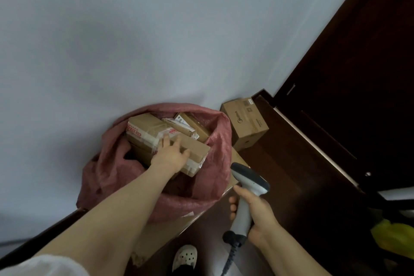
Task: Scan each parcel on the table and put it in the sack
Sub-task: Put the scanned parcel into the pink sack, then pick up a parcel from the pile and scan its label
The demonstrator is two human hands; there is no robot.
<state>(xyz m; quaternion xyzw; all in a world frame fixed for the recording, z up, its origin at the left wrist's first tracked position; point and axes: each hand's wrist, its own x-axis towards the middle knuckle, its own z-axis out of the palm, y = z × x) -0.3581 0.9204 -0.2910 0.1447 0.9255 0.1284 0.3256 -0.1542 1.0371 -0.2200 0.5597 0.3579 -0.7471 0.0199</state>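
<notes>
left hand [170, 153] flat, fingers spread, on cardboard parcel [197, 148] in red sack [107, 163]; right hand [258, 215] wrapped round scanner [251, 182] handle

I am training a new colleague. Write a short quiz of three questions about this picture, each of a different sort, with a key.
1. True or false: the right hand holds a barcode scanner.
2. The left hand rests on a cardboard parcel. Where is this parcel? A) on the floor B) in the red sack C) on a shelf
3. Fill in: the cardboard box beside the sack carries the brand name ____.

Key: 1 true; 2 B; 3 Midea.
</notes>
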